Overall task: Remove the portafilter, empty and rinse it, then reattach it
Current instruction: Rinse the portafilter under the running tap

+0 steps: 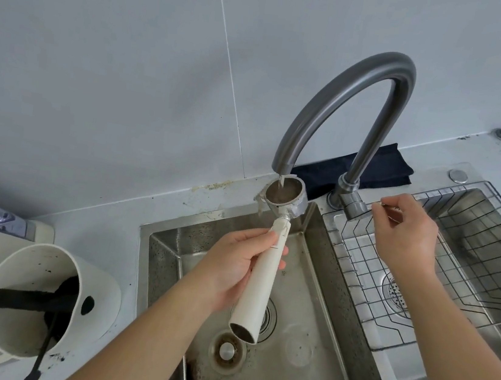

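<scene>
My left hand (232,267) grips the cream handle of the portafilter (259,283) over the left sink basin. Its metal basket (283,195) sits right under the spout of the grey arched faucet (343,106). A thin stream of water runs into the basket, which holds brownish water. My right hand (403,232) pinches the thin faucet lever (378,205) beside the faucet base.
A stained steel sink basin (308,372) lies below, with a drain plug (226,351). To the right a wire rack (471,270) sits in a second basin. A white knock box (37,299) with coffee grounds stands at the left. A dark cloth (382,169) lies behind the faucet.
</scene>
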`<action>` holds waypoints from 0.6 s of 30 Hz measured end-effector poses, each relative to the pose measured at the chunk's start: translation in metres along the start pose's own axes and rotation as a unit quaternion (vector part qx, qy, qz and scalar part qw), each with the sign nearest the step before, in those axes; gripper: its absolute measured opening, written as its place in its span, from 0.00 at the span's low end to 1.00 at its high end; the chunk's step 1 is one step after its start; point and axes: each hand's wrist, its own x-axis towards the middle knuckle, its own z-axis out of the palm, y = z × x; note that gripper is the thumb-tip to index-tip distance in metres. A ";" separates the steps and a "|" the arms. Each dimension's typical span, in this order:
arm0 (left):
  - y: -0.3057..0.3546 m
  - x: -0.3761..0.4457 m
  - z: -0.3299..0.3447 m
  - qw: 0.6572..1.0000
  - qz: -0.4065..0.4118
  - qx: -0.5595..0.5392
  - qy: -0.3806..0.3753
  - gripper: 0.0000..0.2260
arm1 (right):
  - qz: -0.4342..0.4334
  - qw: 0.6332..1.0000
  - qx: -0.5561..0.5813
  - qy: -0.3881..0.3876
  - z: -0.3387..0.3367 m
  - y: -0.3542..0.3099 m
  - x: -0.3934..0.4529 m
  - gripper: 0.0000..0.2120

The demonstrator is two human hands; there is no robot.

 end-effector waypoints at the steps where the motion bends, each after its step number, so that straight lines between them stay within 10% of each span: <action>1: 0.001 -0.001 0.000 1.000 -0.008 0.013 0.002 0.10 | 0.000 1.000 0.000 0.000 0.000 0.000 0.000 0.06; 18: 0.014 -0.022 -0.028 0.969 -0.013 0.236 0.073 0.04 | -0.011 1.000 -0.009 0.000 -0.001 -0.002 -0.001 0.04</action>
